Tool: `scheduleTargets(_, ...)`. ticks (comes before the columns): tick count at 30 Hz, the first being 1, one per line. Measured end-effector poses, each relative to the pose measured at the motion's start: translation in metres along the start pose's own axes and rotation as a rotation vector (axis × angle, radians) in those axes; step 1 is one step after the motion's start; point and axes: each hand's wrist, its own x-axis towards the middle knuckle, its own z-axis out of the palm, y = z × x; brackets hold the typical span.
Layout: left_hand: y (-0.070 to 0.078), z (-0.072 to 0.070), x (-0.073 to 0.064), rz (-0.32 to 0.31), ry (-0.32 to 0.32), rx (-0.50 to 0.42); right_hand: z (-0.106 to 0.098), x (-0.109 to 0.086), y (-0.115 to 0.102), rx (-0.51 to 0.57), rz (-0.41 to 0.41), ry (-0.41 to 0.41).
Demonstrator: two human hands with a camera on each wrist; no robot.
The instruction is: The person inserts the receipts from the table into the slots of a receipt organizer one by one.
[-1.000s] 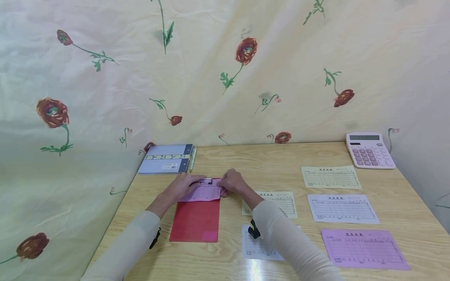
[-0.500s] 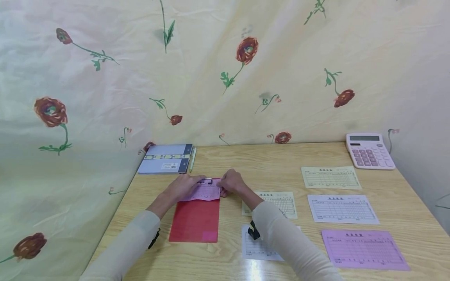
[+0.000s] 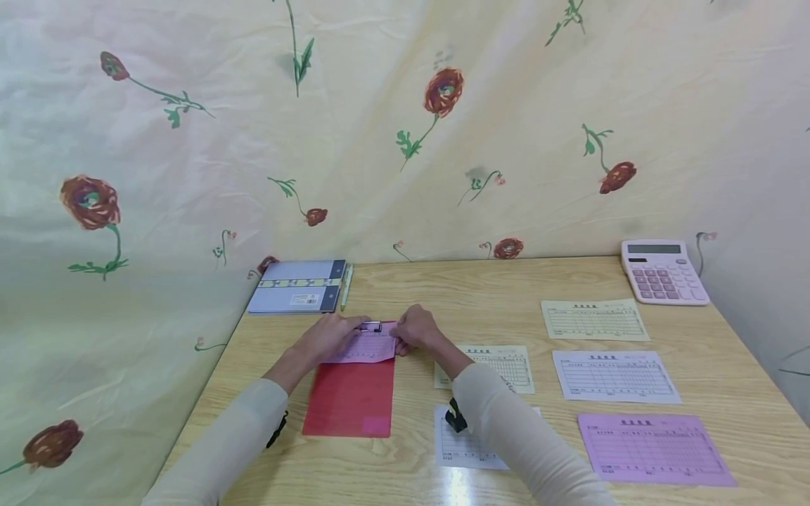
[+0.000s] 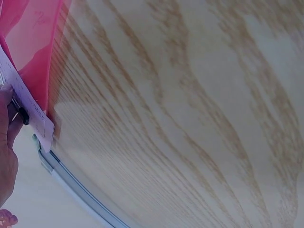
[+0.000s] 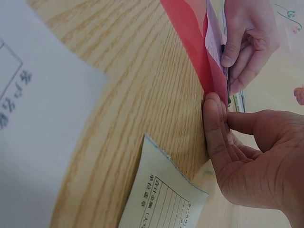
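Wooden table (image 3: 481,295) bears all; red folder (image 3: 351,400) lies on its L part; pink slip (image 3: 367,346) spans the folder's top end, one corner jutting past the red edge in left wrist view, so best square it; your L hand (image 3: 327,339) pinches nr the top edge, thumb on the clip (image 3: 377,327); your R hand (image 3: 418,327) pinches the folder's top R corner, slip edge apparently incl, hardly any gap btwn thumb & fingers; clip sits at slip's top, depth of bite can't tell; press evenly w/ L, hold R steady agst skew
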Motion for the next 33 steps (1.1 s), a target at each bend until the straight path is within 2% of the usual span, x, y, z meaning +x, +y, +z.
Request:
scheduleTargets(6,0.0,0.001,-0.001,0.007,0.007,0.003,0.0,-0.001,-0.001,-0.015,0.013,-0.009)
scheduleTargets(8,0.0,0.001,-0.001,-0.004,0.006,-0.012,-0.002,-0.001,-0.002,-0.06,0.013,-0.016)
scheduleTargets(11,0.001,0.001,-0.001,-0.02,0.008,-0.027,-0.006,0.001,-0.003,-0.215,0.0,0.005)
scheduleTargets(14,0.002,0.0,0.0,-0.034,0.015,-0.047,-0.014,0.002,-0.003,-0.408,-0.033,0.072)
scheduleTargets(16,0.002,-0.001,-0.001,-0.046,0.019,-0.06,-0.022,0.001,-0.002,-0.482,-0.052,0.116)
scheduleTargets(19,0.002,-0.002,0.0,-0.064,0.022,-0.068,-0.039,-0.005,0.002,-0.472,-0.094,0.163)
scheduleTargets(22,0.003,-0.003,0.0,-0.074,0.02,-0.051,-0.061,-0.013,0.008,-0.409,-0.163,0.18)
scheduleTargets(28,0.007,-0.004,0.0,-0.051,0.044,-0.018,-0.106,-0.03,0.026,-0.343,-0.28,0.151)
scheduleTargets(33,0.011,-0.008,0.003,-0.029,0.077,-0.024,-0.138,-0.048,0.044,-0.344,-0.353,0.116)
